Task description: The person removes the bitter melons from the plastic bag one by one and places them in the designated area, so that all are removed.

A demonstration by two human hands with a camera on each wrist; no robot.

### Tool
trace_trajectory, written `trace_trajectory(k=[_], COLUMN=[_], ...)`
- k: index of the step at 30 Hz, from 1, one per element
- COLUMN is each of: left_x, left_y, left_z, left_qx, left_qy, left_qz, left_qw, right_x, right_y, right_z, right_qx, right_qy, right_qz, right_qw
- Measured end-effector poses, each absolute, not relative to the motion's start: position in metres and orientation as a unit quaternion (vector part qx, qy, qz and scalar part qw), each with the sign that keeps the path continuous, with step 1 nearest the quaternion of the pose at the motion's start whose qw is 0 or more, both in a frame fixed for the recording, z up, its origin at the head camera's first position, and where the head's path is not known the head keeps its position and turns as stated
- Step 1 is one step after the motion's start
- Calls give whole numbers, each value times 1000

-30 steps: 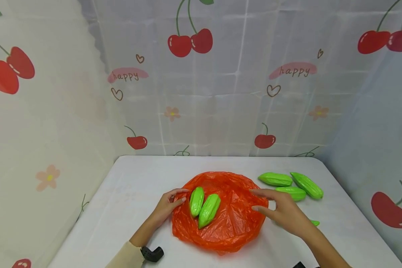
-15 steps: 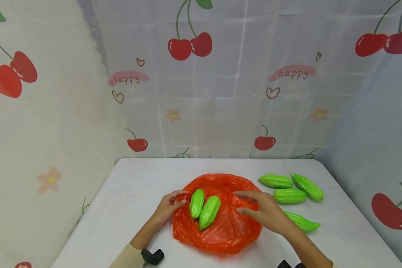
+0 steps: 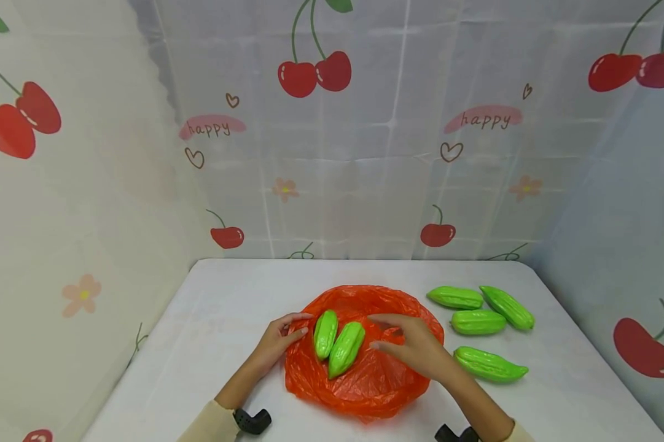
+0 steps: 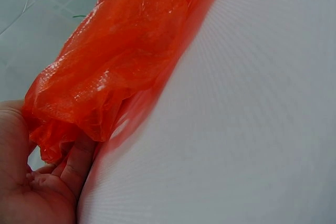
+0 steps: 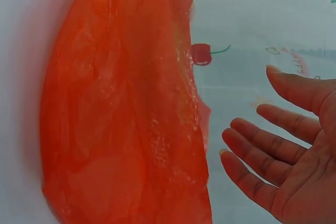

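A red plastic bag (image 3: 387, 374) lies spread open on the white table. Inside its left part sit two bright green ridged gourds, a smaller one (image 3: 325, 334) and a larger one (image 3: 346, 350), side by side. My left hand (image 3: 276, 341) pinches the bag's left rim; in the left wrist view, crumpled red film runs between thumb and fingers (image 4: 79, 161). Over the bag's right half hovers my right hand (image 3: 411, 347), fingers parted and holding nothing. The right wrist view has that hand (image 5: 294, 150) apart from the bag's side (image 5: 121, 108).
Right of the bag, several more green gourds lie on the table (image 3: 232, 294): three grouped toward the back, one of them (image 3: 478, 322) nearest the bag, and a separate one (image 3: 489, 364) nearer the right forearm. Cherry-printed sheets (image 3: 359, 135) enclose the back and sides.
My right hand has moved left from the bag's right rim to over its inside, uncovering the nearer gourd on the table. The left hand stays at the left rim.
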State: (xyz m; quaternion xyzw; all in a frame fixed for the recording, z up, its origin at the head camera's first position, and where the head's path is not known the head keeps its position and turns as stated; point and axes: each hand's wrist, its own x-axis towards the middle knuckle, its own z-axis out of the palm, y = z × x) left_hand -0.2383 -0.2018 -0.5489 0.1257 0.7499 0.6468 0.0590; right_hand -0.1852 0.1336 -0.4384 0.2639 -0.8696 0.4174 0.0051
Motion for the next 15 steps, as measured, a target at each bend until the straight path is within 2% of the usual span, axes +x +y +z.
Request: trace_trajectory(k=[15], left_x=[-237], left_y=[-203], left_z=[-547], left_qx=[123], left_qy=[751], left_qz=[646], left_qw=[59], right_x=[-206], right_y=[113], right_z=[-458], right_qx=[234], right_qy=[-858], right_qz=[458], right_qw=[-20])
